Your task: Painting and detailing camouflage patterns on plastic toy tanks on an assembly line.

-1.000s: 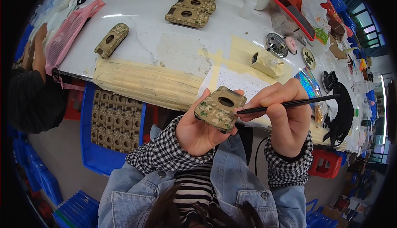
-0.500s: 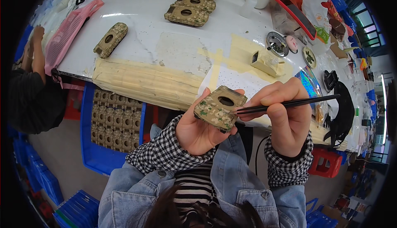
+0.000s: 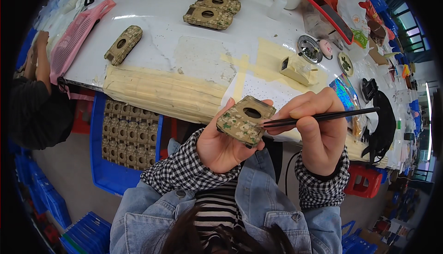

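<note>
My left hand (image 3: pixel 221 145) is closed around a camouflage-painted toy tank hull (image 3: pixel 243 124), holding it tilted with its round hole facing up. In my right hand (image 3: pixel 320 129) is a pair of black tweezers (image 3: pixel 332 115), pinched between thumb and fingers. The tips of the tweezers rest at the right edge of the hull; whether they grip a small part is too fine to make out. On the table, another camouflage hull (image 3: pixel 123 45) lies at the left, and several more hulls (image 3: pixel 208 16) stand in a row at the back.
Below the table's left side, a blue crate (image 3: pixel 98 162) holds several rows of hulls. At the right are a tape-wrapped block (image 3: pixel 299 71), a round metal dish (image 3: pixel 309 43) with small dark parts, and a red-cased phone (image 3: pixel 330 18). A pink basket (image 3: pixel 76 39) and another person's arm (image 3: pixel 42 62) are far left.
Almost nothing differs. The right hand and tweezers have shifted very slightly, with the tips still at the hull's edge.
</note>
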`<state>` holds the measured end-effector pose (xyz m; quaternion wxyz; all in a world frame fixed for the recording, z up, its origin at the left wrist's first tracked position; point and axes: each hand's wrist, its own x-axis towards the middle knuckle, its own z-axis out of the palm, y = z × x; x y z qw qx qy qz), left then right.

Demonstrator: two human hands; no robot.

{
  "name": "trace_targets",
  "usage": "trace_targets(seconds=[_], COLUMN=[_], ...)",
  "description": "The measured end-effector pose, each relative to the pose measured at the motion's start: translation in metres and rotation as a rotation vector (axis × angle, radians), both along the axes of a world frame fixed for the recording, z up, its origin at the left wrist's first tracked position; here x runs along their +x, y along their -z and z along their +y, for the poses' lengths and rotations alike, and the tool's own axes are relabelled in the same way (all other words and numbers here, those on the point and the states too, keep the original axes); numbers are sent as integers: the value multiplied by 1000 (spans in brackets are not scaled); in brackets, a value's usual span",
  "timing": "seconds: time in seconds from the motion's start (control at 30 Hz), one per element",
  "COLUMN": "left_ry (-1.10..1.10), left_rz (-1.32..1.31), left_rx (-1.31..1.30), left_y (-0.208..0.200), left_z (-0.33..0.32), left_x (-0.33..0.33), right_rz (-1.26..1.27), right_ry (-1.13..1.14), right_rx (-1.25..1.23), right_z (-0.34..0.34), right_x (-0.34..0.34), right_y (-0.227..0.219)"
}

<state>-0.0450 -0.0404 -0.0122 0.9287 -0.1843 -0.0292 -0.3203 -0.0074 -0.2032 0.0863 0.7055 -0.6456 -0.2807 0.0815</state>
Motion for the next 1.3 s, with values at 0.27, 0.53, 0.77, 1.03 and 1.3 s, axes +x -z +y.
trace_targets(seconds=[0.27, 0.53, 0.77, 1.03, 1.3], left_ry=[-40, -77, -374, -1061, -1337], left_rz=[-39, -102, -303, -342, -331], left_rx=[-32, -12, 238, 1276, 2137], left_y=[-4, -2, -10, -15, -6], left_z=[-2, -2, 14, 105, 145], left_x=[1, 2, 6, 6, 38], right_rz=[20, 13, -116, -325, -319], right_ry=[-15, 34, 262, 707, 1065], right_rx=[13, 73, 110, -77, -189], right_z=[0, 0, -12, -68, -132], right_x=[1, 1, 2, -17, -30], right_y=[0, 0, 3, 26, 43])
